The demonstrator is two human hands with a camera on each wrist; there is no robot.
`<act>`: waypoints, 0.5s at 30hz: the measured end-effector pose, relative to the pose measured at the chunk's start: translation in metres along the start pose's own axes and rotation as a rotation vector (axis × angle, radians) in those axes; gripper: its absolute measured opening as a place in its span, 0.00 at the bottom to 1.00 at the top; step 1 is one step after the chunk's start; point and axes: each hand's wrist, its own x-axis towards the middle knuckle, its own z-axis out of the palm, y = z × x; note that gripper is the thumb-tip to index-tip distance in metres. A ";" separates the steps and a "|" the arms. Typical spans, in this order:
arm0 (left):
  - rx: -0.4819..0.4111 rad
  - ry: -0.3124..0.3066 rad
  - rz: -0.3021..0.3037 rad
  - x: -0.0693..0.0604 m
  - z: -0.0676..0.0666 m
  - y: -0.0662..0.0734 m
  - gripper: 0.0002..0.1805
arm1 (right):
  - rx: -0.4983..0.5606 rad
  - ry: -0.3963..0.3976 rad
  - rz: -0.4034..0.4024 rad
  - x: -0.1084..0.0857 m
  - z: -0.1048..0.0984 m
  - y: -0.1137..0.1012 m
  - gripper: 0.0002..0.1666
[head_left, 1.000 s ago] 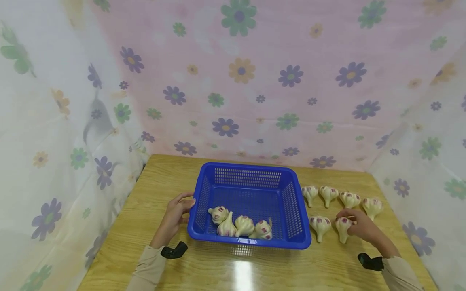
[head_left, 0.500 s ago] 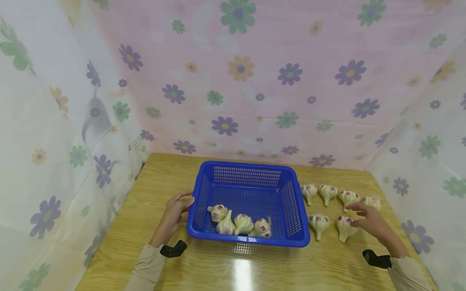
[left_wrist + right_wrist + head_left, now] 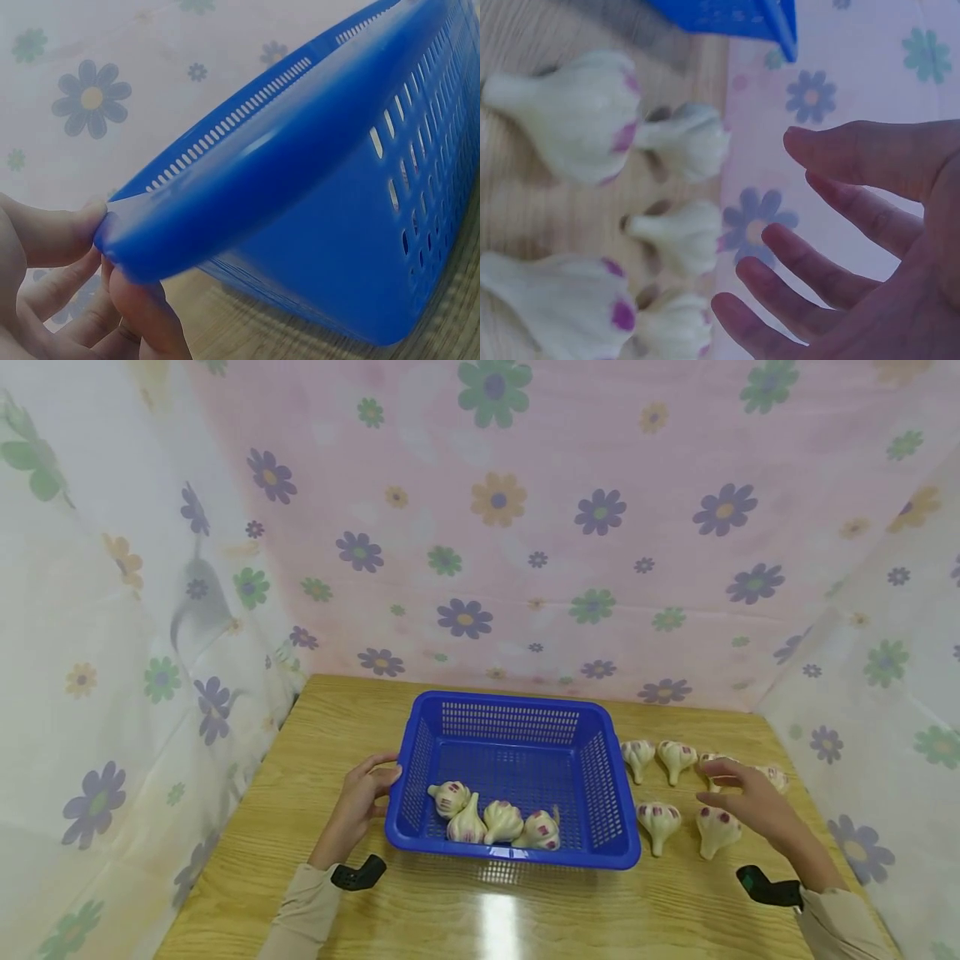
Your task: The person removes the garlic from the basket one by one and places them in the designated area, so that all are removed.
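A blue slotted basket (image 3: 517,857) stands mid-table, several garlic bulbs (image 3: 502,822) lying along its near side. The left hand (image 3: 363,797) pinches the basket's left rim between thumb and fingers, as the left wrist view shows with the rim (image 3: 225,202) in close-up. Right of the basket, garlic bulbs lie in two rows: several at the back, two in front. Over the right part of these rows hovers the right hand (image 3: 757,802), holding nothing, just above the front right bulb (image 3: 717,833). In the right wrist view that hand (image 3: 870,247) has its fingers spread beside the bulbs.
The wooden table (image 3: 442,914) extends around the basket. Flowered cloth (image 3: 525,527) hangs behind it and along both sides. Black wrist-worn cameras (image 3: 358,873) are on both arms, below beige sleeves.
The right hand has let go of the front right bulb and lifted off it, slightly up and to the right. That bulb sits a little farther right. The left hand and basket stay put.
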 end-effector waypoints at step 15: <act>-0.017 0.011 0.002 0.002 0.000 -0.003 0.21 | 0.146 -0.121 -0.137 0.023 0.025 -0.055 0.19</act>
